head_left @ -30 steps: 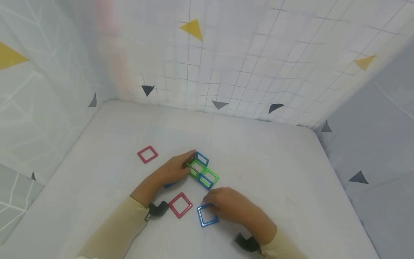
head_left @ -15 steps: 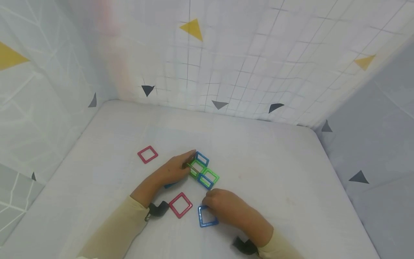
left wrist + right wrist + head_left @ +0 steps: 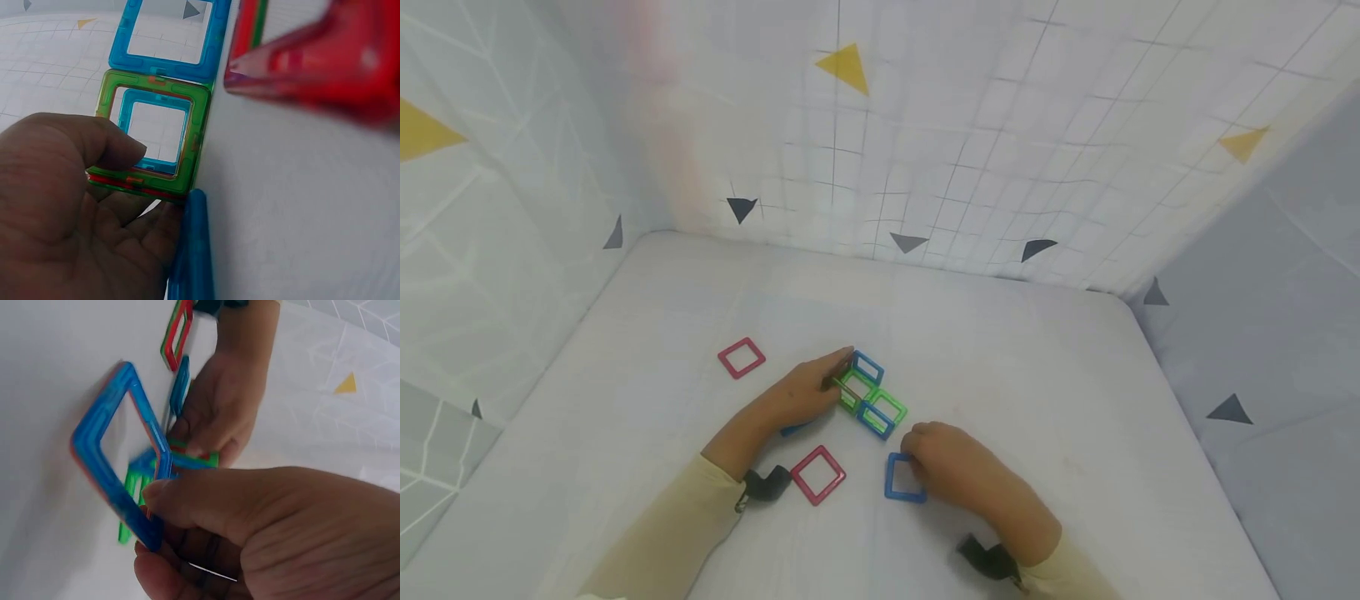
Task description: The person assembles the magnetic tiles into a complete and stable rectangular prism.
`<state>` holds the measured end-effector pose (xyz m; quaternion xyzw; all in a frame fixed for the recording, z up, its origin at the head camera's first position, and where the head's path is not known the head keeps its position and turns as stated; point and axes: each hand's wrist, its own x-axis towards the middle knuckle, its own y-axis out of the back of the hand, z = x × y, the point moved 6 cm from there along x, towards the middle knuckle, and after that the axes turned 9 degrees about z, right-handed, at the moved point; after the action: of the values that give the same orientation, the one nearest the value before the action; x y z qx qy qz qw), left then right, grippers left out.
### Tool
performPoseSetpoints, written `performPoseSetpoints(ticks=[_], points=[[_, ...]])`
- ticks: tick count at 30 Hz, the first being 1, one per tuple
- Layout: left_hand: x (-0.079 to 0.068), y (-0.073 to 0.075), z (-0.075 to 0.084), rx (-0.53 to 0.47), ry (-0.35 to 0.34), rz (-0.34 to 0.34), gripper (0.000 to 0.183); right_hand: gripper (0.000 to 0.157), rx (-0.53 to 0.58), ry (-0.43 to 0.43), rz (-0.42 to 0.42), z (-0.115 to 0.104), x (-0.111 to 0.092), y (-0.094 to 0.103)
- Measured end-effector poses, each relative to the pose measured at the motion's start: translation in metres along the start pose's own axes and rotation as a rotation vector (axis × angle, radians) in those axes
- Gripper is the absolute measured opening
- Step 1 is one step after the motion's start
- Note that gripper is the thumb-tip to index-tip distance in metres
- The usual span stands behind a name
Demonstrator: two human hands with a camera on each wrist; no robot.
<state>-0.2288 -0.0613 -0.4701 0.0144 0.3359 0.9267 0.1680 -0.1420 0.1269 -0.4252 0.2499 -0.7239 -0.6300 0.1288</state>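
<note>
My left hand [image 3: 805, 393] holds the left side of a small build of square magnetic tiles. In the left wrist view its thumb lies over an upright green magnetic tile [image 3: 201, 134], with fingers behind it. A blue upright tile [image 3: 876, 421] stands at the build's front, and another blue tile [image 3: 871, 359] at its back. A flat green tile [image 3: 901, 410] forms its right end. My right hand [image 3: 951, 467] pinches a loose blue magnetic tile [image 3: 891, 477] by one edge, thumb on top, right of the build and nearer me. In the right wrist view this tile [image 3: 94, 434] is tilted.
One red tile [image 3: 805, 486] lies flat in front of the left wrist; another red tile [image 3: 730, 367] is farther left. Partly under my left hand, a blue tile [image 3: 796, 430] shows its edge. Patterned walls [image 3: 925, 150] rise behind the white table [image 3: 1037, 375].
My right hand has shifted right and slightly away from me, carrying the blue magnetic tile with it. The left hand and the build have stayed put.
</note>
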Motion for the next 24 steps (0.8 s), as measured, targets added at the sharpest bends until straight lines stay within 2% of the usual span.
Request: performPoseSetpoints(ticks=[7, 15, 24], points=[[0.002, -0.001, -0.002, -0.004, -0.003, -0.005, 0.070, 0.010, 0.014, -0.134, 0.079, 0.028, -0.001, 0.010], [0.000, 0.000, -0.001, -0.017, 0.007, -0.014, 0.070, 0.016, 0.055, -0.297, 0.128, 0.054, 0.004, 0.022], [0.000, 0.000, 0.000, -0.015, -0.001, -0.017, 0.069, 0.016, 0.050, -0.297, 0.231, 0.063, 0.016, 0.027]])
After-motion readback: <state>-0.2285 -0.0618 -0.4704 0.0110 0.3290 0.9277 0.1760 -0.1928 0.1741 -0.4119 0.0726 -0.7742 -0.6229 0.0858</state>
